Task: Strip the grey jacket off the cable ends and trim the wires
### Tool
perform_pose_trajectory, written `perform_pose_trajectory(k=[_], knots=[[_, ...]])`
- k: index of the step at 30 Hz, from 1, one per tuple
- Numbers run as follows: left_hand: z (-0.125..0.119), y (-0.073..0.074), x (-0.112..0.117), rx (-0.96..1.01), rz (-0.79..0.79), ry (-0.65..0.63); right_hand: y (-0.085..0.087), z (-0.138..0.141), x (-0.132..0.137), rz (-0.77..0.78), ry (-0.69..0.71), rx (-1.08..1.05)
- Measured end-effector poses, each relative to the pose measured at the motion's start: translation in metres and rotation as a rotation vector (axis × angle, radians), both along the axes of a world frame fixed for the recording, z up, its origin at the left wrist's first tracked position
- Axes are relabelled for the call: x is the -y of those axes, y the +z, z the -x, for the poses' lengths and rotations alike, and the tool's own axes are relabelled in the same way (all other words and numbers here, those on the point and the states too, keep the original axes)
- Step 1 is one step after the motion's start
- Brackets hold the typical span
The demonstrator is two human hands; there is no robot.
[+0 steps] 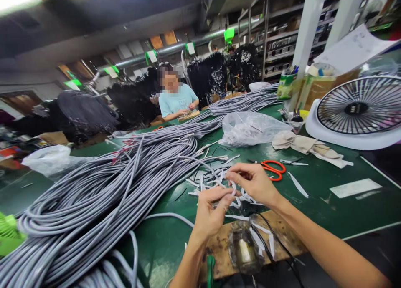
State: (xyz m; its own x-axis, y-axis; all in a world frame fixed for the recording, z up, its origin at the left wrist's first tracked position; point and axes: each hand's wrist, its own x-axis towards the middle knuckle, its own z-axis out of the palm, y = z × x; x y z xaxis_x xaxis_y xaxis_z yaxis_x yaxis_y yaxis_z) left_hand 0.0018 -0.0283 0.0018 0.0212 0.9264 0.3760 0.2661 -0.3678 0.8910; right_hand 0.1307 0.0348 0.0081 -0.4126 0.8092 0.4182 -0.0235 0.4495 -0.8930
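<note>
My left hand (pixel 212 210) and my right hand (pixel 253 182) meet above the green table (pixel 316 196), both pinched on a thin grey cable end (pixel 233 187) that runs back toward the big bundle of grey cables (pixel 103 188) on my left. Stripped white sheath pieces (pixel 216 179) lie scattered under and around my hands. Orange-handled scissors (pixel 273 168) rest just right of my right hand. Below my hands a small metal tool (pixel 246 249) wrapped in clear plastic sits on a wooden board (pixel 282 233).
A white fan (pixel 357 112) stands at the right, cloth gloves (pixel 305 145) and a clear plastic bag (pixel 250 128) beyond the scissors. A co-worker in a light blue shirt (pixel 176 100) sits across the table. Shelving fills the back right.
</note>
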Motion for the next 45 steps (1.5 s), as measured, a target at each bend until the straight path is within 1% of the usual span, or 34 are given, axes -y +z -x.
perform_pose_trajectory(k=[2, 3, 4, 6, 7, 8, 10, 12, 13, 16, 18, 21, 22, 24, 25, 26, 27, 28, 29, 30, 31, 32, 33, 34, 35, 37, 38, 39, 40, 41, 43, 44, 45], knots=[[0.001, 0.000, 0.001, -0.012, -0.072, 0.002, -0.002, 0.004, -0.001, -0.011, 0.089, 0.081], [0.003, -0.001, 0.001, 0.025, -0.076, 0.039, -0.003, 0.004, -0.001, -0.012, 0.097, 0.089], [0.005, -0.002, 0.001, 0.074, -0.061, 0.088, -0.003, 0.003, -0.002, -0.007, 0.065, 0.071], [0.010, -0.004, 0.000, 0.161, 0.000, 0.176, 0.000, -0.001, -0.004, 0.019, -0.065, -0.016], [0.012, -0.005, 0.000, 0.179, 0.030, 0.193, 0.001, -0.003, -0.004, 0.025, -0.116, -0.055], [0.013, -0.005, 0.000, 0.179, 0.053, 0.195, 0.003, -0.005, -0.003, 0.012, -0.122, -0.069], [0.013, -0.003, 0.000, 0.132, 0.059, 0.193, 0.005, -0.008, -0.001, -0.065, -0.054, -0.038], [0.011, -0.001, 0.001, 0.037, 0.004, 0.199, 0.006, -0.007, 0.002, -0.127, -0.018, 0.024], [0.010, -0.001, 0.001, -0.024, -0.038, 0.195, 0.006, -0.006, 0.003, -0.127, -0.020, 0.056], [0.007, -0.001, 0.001, -0.187, -0.159, 0.156, 0.004, -0.001, 0.002, -0.021, 0.023, 0.111], [0.006, -0.003, 0.001, -0.212, -0.174, 0.138, 0.002, 0.000, -0.002, 0.087, 0.084, 0.080], [0.006, -0.004, 0.001, -0.174, -0.142, 0.122, 0.000, -0.004, -0.007, 0.256, 0.170, 0.020], [0.006, -0.004, 0.001, -0.162, -0.134, 0.110, -0.001, -0.006, -0.009, 0.313, 0.227, 0.025], [0.007, -0.005, 0.000, -0.112, -0.114, 0.066, -0.002, -0.008, -0.010, 0.412, 0.390, 0.054], [0.008, -0.006, -0.001, -0.055, -0.085, 0.042, -0.002, -0.009, -0.010, 0.445, 0.459, 0.061], [0.009, -0.008, -0.003, 0.025, -0.040, 0.023, -0.002, -0.009, -0.009, 0.454, 0.496, 0.059], [0.010, -0.010, -0.004, 0.120, 0.012, 0.020, -0.002, -0.008, -0.007, 0.435, 0.492, 0.050], [0.010, -0.011, -0.007, 0.216, 0.065, 0.040, -0.001, -0.006, -0.005, 0.382, 0.450, 0.043], [0.010, -0.013, -0.009, 0.295, 0.110, 0.082, 0.000, -0.005, -0.002, 0.293, 0.377, 0.044], [0.009, -0.014, -0.011, 0.337, 0.138, 0.138, 0.001, -0.004, 0.001, 0.172, 0.289, 0.054], [0.008, -0.015, -0.012, 0.330, 0.145, 0.196, 0.002, -0.004, 0.003, 0.030, 0.208, 0.072], [0.007, -0.015, -0.013, 0.278, 0.142, 0.236, 0.004, -0.005, 0.005, -0.114, 0.136, 0.092], [0.006, -0.015, -0.013, 0.193, 0.139, 0.235, 0.005, -0.007, 0.005, -0.240, 0.067, 0.107], [0.004, -0.014, -0.012, 0.098, 0.146, 0.187, 0.006, -0.009, 0.004, -0.331, -0.005, 0.117], [0.004, -0.012, -0.010, 0.014, 0.160, 0.104, 0.007, -0.012, 0.001, -0.380, -0.074, 0.126], [0.004, -0.008, -0.006, -0.068, 0.202, -0.099, 0.007, -0.018, -0.006, -0.370, -0.205, 0.149], [0.005, -0.007, -0.005, -0.051, 0.222, -0.175, 0.006, -0.020, -0.011, -0.337, -0.255, 0.165], [0.008, -0.006, -0.004, 0.002, 0.235, -0.212, 0.005, -0.022, -0.015, -0.304, -0.283, 0.181], [0.010, -0.006, -0.004, 0.080, 0.240, -0.204, 0.004, -0.023, -0.018, -0.279, -0.284, 0.199], [0.013, -0.006, -0.006, 0.168, 0.243, -0.160, 0.004, -0.023, -0.019, -0.268, -0.261, 0.216], [0.016, -0.010, -0.010, 0.284, 0.239, 0.013, 0.006, -0.024, -0.018, -0.295, -0.172, 0.248], [0.016, -0.012, -0.012, 0.265, 0.223, 0.105, 0.007, -0.024, -0.016, -0.327, -0.118, 0.255], [0.015, -0.014, -0.013, 0.187, 0.193, 0.171, 0.009, -0.025, -0.013, -0.360, -0.075, 0.252]])
